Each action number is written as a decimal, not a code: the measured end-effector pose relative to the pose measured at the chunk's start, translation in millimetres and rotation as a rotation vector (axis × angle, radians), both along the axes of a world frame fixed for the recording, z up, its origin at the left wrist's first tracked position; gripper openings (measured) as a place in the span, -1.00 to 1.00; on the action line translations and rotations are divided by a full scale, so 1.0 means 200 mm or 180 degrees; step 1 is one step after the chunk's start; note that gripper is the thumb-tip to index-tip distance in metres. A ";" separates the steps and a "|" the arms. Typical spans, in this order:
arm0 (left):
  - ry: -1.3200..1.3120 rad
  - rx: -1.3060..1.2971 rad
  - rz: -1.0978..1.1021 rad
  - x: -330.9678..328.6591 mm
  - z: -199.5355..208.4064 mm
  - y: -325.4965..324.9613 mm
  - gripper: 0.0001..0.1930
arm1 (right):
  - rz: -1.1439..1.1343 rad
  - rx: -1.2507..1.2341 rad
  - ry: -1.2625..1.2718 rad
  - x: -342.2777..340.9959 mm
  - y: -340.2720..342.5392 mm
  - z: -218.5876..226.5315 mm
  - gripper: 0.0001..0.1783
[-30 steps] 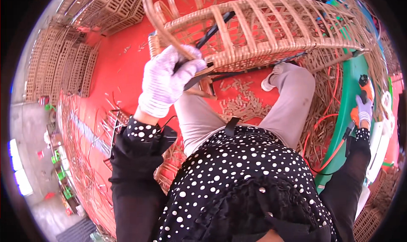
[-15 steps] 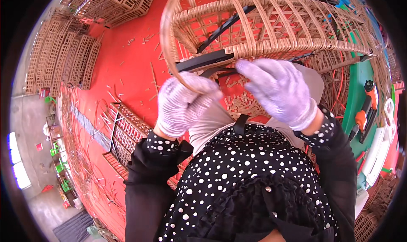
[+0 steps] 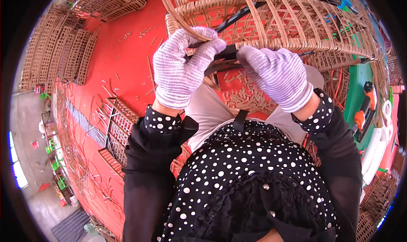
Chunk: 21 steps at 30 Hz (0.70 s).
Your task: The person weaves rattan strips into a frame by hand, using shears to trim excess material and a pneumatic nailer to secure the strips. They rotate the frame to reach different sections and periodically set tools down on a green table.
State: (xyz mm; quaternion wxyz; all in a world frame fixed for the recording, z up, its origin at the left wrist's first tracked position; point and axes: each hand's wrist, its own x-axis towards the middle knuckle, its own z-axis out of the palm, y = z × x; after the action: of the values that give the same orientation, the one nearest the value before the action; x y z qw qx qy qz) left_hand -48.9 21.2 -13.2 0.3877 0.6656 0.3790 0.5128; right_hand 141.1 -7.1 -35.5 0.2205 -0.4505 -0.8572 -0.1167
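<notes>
In front of me stands a woven basket-like frame (image 3: 280, 24) of brown rattan-look strips, with its near edge rail wrapped to the right and bare black at the left. My left hand (image 3: 180, 66), in a pale striped glove, is closed on a brown weaving strip (image 3: 170, 7) that loops up past the frame's left end. It lies over the bare black rail (image 3: 227, 53). At the end of the wrapping, my right hand (image 3: 277, 74), gloved alike, has its fingers bent against the rail. What its fingertips pinch, if anything, is hidden.
Short strip offcuts (image 3: 246, 99) litter the red floor (image 3: 127, 64) between my knees. Stacked woven panels (image 3: 59, 47) stand at the far left, a smaller panel (image 3: 121, 123) nearer. On the right, an orange-and-black tool (image 3: 366, 110) lies on a green surface (image 3: 352, 108).
My left hand has moved up to the black rail with the strip. My right hand has shifted slightly and its fingers have curled in at the rail.
</notes>
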 end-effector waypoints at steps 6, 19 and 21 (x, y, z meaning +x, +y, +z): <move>0.0269 -0.0320 -0.0190 0.01 0.04 0.00 -0.87 | -0.0010 -0.0249 -0.0005 0.04 -0.03 -0.05 -0.69; 0.0967 -0.0356 -0.0618 0.05 0.10 0.10 -0.82 | -0.0107 -0.0227 0.0034 -0.01 -0.12 -0.11 -0.49; 0.1045 -0.0361 -0.0663 0.04 0.11 0.11 -0.84 | -0.0153 -0.0233 0.0033 -0.02 -0.13 -0.11 -0.49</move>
State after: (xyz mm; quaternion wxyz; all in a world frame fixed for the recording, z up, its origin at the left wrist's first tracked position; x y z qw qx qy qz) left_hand -40.3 44.1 8.2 0.4085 0.7530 0.3944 0.3324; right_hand 137.0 -33.4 -56.9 0.2055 -0.4794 -0.8486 -0.0883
